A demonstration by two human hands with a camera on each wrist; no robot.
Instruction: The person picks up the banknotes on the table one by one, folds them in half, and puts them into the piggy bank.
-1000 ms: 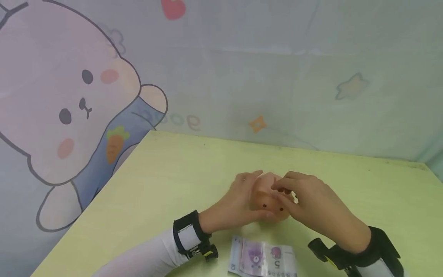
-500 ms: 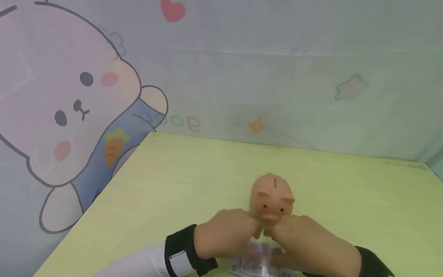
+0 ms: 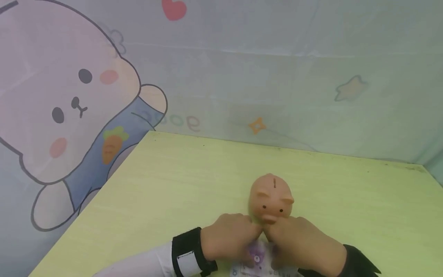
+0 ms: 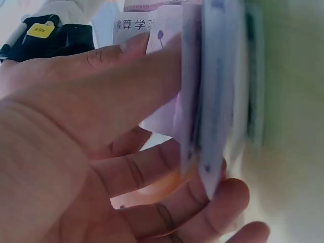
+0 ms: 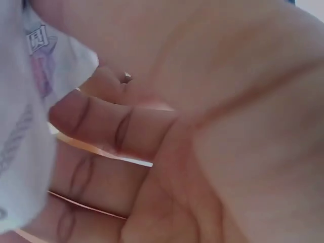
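Behind your yellow-green table (image 3: 166, 181) the cartoon bunny backdrop (image 3: 69, 100) is hanging, and the piggy bank (image 3: 271, 198) is standing upright just beyond your knuckles. You are gathering the banknotes (image 4: 212, 86) at the near edge: your left hand (image 3: 230, 236) and right hand (image 3: 301, 240) are both pinching them, fingers curled around the paper. Judging from this, the next move calls for lifting a note toward the slot on top.
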